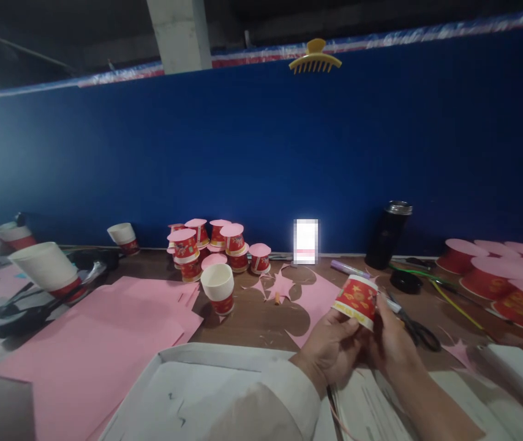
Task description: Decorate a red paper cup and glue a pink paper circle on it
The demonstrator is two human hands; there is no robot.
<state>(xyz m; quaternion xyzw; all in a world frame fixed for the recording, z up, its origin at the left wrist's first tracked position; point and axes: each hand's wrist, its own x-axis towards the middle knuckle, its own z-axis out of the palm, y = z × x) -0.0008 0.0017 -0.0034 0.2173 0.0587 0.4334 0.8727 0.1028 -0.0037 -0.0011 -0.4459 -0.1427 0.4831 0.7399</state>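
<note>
A red paper cup (357, 299) with yellow print is held between my two hands, tilted on its side. My left hand (332, 346) grips it from below, thumb along the yellow-lettered band. My right hand (389, 334) closes on its right side; part of its fingers is hidden behind the cup. Just beyond lies pink paper (317, 300) with rounded cut-outs, and a purple tube (349, 268). Black-handled scissors (422, 334) rest to the right of my right hand. An upright white-and-red paper cup (218, 288) stands to the left.
Stacked red cups with pink discs (234, 239) stand at the back. Larger pink-topped red containers (482, 278) crowd the right, near a black flask (385, 239). Pink sheets (119, 331), nested white cups (45, 269) and a white box (197, 361) occupy the left and front.
</note>
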